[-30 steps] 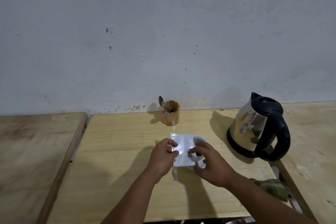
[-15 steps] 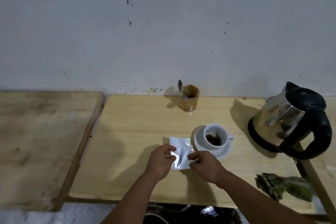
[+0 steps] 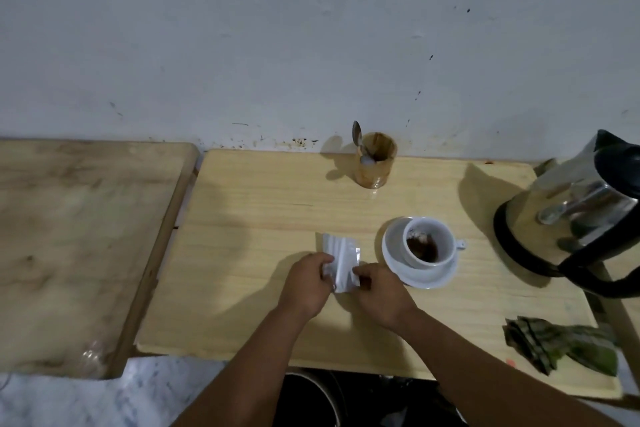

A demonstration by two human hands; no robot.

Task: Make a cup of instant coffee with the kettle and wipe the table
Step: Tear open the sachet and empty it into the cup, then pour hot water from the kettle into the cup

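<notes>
One silver sachet is held over the near middle of the wooden surface, pinched from both sides: the left hand has its grip closed on the sachet's left edge, the right hand on its right. Just right of it, one white cup with brown powder inside is seen on one saucer. One steel kettle is stood at the right edge. One wooden holder with one spoon is set far, by the wall. One folded green cloth is laid near right.
</notes>
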